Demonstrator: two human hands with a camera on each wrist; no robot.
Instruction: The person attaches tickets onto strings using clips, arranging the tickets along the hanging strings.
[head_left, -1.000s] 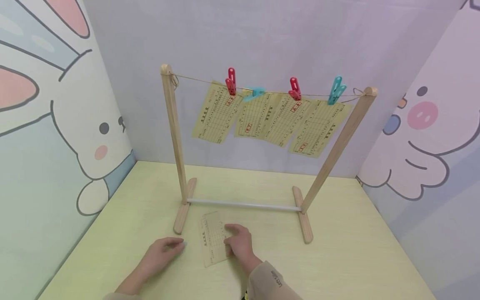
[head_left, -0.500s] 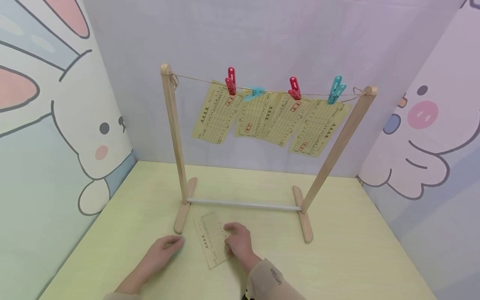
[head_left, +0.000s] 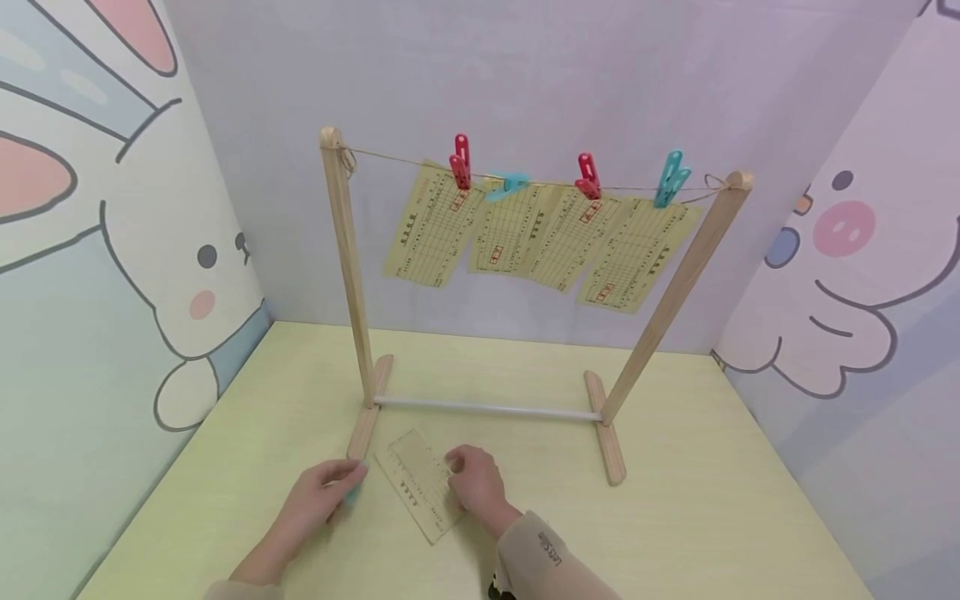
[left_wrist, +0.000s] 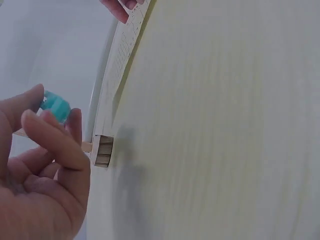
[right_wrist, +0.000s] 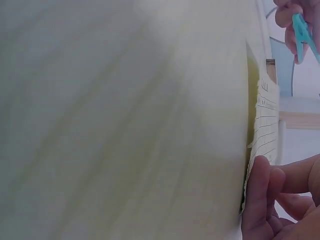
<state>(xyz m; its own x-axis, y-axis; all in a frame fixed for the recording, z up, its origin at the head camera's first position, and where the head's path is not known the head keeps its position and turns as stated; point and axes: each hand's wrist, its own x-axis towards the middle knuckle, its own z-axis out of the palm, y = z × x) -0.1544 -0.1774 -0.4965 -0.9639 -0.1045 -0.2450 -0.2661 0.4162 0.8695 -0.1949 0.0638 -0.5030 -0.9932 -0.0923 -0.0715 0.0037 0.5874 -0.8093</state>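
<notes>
Four yellowish printed paper slips [head_left: 525, 237] already hang pegged on my wooden rack's string [head_left: 525, 182]; a fifth slip [head_left: 420, 485] lies on the pale green table [head_left: 675, 517], unhung. My right hand [head_left: 472, 482] pinches its edge, left hand [head_left: 318, 496] grips a teal plastic clothespin [left_wrist: 54, 106].

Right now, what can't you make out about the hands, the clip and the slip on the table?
- Turquoise plastic clothespin: mostly hidden by the left hand in every view.
- Printed yellowish paper slip: its text is too small in the head view.
- Right hand: its fingertips hide its grip on the slip.
</notes>
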